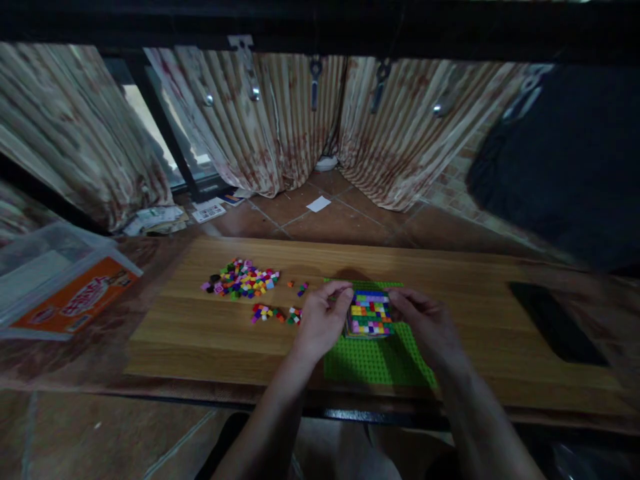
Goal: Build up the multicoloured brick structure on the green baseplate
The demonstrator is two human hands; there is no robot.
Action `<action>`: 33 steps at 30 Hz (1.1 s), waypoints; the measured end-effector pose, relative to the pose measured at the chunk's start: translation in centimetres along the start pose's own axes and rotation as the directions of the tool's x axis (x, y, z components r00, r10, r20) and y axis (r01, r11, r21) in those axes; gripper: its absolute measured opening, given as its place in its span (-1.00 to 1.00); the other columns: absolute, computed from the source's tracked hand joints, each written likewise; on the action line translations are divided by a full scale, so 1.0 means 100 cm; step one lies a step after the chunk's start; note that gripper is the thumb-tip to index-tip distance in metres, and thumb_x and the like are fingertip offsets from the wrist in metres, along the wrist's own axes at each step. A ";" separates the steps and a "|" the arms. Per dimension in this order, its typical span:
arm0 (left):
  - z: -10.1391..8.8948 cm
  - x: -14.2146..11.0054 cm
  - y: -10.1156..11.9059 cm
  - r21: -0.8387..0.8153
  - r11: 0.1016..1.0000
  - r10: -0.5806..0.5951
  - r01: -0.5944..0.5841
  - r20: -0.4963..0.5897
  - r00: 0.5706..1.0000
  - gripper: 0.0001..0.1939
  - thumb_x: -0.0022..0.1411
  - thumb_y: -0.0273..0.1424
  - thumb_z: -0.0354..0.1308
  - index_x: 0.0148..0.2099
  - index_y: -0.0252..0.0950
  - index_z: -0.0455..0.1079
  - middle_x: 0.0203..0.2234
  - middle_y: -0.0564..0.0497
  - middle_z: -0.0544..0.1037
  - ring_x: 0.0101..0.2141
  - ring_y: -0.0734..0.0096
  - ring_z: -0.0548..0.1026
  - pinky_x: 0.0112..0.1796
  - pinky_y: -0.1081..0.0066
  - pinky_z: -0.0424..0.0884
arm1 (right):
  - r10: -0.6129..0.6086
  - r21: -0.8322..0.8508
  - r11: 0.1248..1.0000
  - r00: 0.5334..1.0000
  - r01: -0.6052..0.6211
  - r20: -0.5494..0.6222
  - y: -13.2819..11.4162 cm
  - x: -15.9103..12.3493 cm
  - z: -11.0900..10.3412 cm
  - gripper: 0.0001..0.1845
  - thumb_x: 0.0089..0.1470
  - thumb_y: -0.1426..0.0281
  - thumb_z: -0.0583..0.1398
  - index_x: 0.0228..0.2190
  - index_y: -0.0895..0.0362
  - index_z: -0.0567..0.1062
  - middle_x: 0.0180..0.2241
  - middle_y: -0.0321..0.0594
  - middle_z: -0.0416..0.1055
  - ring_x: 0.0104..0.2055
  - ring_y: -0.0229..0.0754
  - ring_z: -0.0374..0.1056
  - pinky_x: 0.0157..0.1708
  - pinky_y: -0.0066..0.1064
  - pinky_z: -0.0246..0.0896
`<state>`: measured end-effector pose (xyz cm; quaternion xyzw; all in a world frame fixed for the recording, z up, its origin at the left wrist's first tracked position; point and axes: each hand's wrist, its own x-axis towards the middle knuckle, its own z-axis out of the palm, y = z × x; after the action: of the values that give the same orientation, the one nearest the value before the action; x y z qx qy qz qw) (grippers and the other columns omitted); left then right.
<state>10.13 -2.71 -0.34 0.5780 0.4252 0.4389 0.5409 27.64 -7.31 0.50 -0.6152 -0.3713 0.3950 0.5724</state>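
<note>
A square block of many-coloured small bricks [371,313] stands on a green studded baseplate [375,360] on the wooden table. My left hand [323,320] curls against the block's left side, fingers bent over its top left edge. On the other side, my right hand [425,320] has its fingertips pinched at the block's top right corner. Both hands touch the block. A heap of loose coloured bricks [243,279] lies to the left, with a smaller scatter [273,313] nearer my left hand.
A clear plastic box with an orange label [75,293] sits at the table's left end. A dark flat phone-like object [555,320] lies at the right. Behind the table are tiled floor, papers [165,217] and curtains.
</note>
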 end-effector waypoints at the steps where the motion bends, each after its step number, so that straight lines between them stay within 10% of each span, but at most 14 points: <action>1: -0.003 0.001 -0.001 0.027 1.000 0.016 -0.015 -0.023 1.000 -0.72 0.22 -0.28 0.10 -0.12 -0.30 0.51 -0.30 -0.05 0.60 -0.29 0.35 0.52 -0.28 0.42 0.43 | -0.008 -0.003 1.000 1.000 0.008 -0.013 0.001 0.001 -0.002 -0.71 -0.17 0.16 0.37 -0.43 0.10 0.62 -0.53 -0.30 0.46 -0.53 -0.32 0.25 -0.52 -0.48 0.20; 8: -0.059 0.011 0.004 0.369 0.929 0.120 -0.021 -0.250 0.961 -0.76 0.21 -0.36 0.08 -0.14 -0.31 0.50 -0.26 -0.09 0.59 -0.26 0.34 0.53 -0.22 0.39 0.42 | -0.084 0.018 0.996 0.968 0.091 -0.235 0.003 0.006 -0.006 -0.74 -0.11 0.18 0.35 -0.49 0.14 0.59 -0.57 -0.33 0.40 -0.56 -0.36 0.19 -0.55 -0.51 0.10; 14: -0.116 0.015 0.000 0.821 0.523 0.178 0.228 -0.367 0.913 -0.73 0.16 -0.45 0.07 -0.12 -0.31 0.52 -0.18 -0.17 0.57 -0.13 0.11 0.50 -0.09 0.21 0.38 | -0.197 -0.048 0.980 0.928 0.192 -0.316 -0.005 -0.002 0.005 -0.75 -0.08 0.19 0.32 -0.49 0.14 0.59 -0.59 -0.34 0.38 -0.56 -0.35 0.18 -0.53 -0.49 0.11; 22: -0.114 0.018 -0.013 0.956 0.244 0.190 0.164 -0.213 0.958 -0.69 0.13 -0.49 0.06 -0.11 -0.35 0.53 -0.18 -0.25 0.52 -0.11 0.03 0.44 -0.03 0.17 0.32 | -0.312 -0.121 0.950 0.910 0.289 -0.272 -0.009 -0.007 0.014 -0.76 -0.05 0.21 0.31 -0.51 0.15 0.57 -0.61 -0.35 0.38 -0.56 -0.33 0.22 -0.54 -0.48 0.14; 28: -0.118 0.019 -0.016 0.949 0.287 0.216 0.128 -0.194 0.957 -0.74 0.08 -0.52 0.09 -0.20 -0.34 0.53 -0.20 -0.24 0.52 -0.10 0.00 0.42 -0.03 0.12 0.32 | -0.321 -0.151 0.946 0.898 0.287 -0.300 -0.008 -0.005 0.014 -0.78 -0.05 0.23 0.30 -0.51 0.14 0.57 -0.62 -0.36 0.39 -0.56 -0.33 0.25 -0.53 -0.49 0.16; 33: -0.107 0.011 0.004 0.671 0.741 0.224 0.003 -0.252 0.941 -0.86 0.07 -0.43 0.16 -0.28 -0.31 0.49 -0.27 -0.13 0.53 -0.12 0.13 0.45 -0.03 0.17 0.32 | -0.357 -0.106 0.934 0.887 0.340 -0.292 -0.014 -0.009 0.022 -0.81 -0.02 0.26 0.30 -0.52 0.13 0.57 -0.63 -0.37 0.38 -0.55 -0.33 0.26 -0.51 -0.50 0.19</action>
<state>0.06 1.03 0.39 0.6782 0.5986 0.3778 0.1976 25.29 -7.13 1.88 -0.6070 -0.3926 0.1757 0.6683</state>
